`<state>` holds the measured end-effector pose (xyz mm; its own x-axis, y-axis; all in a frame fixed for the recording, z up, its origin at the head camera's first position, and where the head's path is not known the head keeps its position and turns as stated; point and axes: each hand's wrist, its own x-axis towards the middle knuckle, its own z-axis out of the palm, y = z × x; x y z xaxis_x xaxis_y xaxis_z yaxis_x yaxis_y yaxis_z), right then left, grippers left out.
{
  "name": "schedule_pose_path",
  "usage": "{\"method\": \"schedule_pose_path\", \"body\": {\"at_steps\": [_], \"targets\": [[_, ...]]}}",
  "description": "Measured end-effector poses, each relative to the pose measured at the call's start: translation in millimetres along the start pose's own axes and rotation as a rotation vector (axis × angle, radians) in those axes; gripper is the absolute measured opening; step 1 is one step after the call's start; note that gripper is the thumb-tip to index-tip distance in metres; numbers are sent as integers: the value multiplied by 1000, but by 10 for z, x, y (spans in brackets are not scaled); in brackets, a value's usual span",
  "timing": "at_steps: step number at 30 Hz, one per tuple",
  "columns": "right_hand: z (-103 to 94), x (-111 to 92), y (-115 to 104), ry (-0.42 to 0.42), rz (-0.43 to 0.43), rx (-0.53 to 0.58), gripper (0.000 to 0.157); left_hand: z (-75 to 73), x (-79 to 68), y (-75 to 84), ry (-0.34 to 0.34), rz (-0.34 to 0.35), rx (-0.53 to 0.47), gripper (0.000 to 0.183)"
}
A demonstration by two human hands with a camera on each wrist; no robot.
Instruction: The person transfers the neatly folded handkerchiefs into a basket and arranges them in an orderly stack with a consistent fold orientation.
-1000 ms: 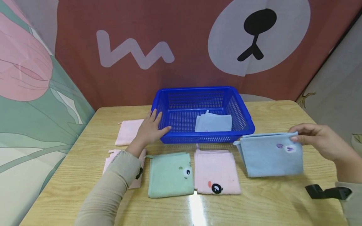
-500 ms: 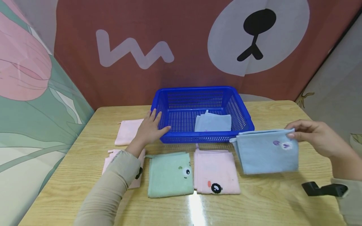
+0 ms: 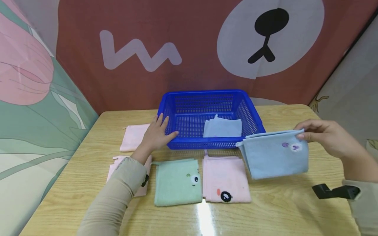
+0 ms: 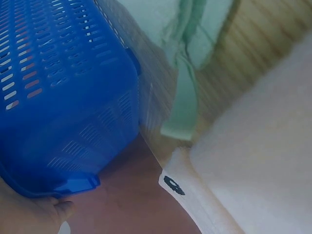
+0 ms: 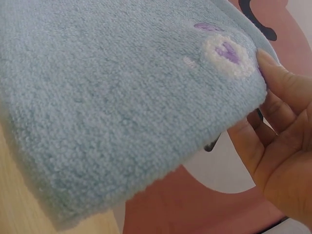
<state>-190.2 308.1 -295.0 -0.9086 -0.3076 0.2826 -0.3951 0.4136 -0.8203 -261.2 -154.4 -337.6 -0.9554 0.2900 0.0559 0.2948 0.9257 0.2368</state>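
My right hand pinches the upper right corner of a folded light blue towel, which hangs above the table to the right of the basket's front corner. Purple and white embroidery shows near the pinched corner in the right wrist view. With fingers spread, my left hand rests on the left rim of a blue plastic basket; part of that hand shows at the rim in the left wrist view. Inside the basket, at the front right, lies another folded light blue towel.
In front of the basket lie a folded green towel and a folded pink towel with an embroidered eye. Two more pink towels are at the left, one behind the left hand, the other partly under the forearm. A printed cloth hangs behind the wooden table.
My right hand has carried the light blue towel slightly up and to the left, closer to the basket. The left hand stays at the rim.
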Motion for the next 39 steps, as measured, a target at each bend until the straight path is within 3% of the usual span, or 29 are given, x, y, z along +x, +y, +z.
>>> {"method": "schedule_pose_path", "body": {"at_steps": [12,20,27,39], "targets": [[61,93,-83,13,-39,-3,21,17,14,16,7,5,-9,78],[79,202,-138,-17,-80,131,24,25,20,0,-4,-2,-9,78],[100,341,-179,-36,-144,346,25,8,13,-10,5,4,0,78],[147,519,-310,-35,-170,511,24,1,4,6,6,8,0,77]]}}
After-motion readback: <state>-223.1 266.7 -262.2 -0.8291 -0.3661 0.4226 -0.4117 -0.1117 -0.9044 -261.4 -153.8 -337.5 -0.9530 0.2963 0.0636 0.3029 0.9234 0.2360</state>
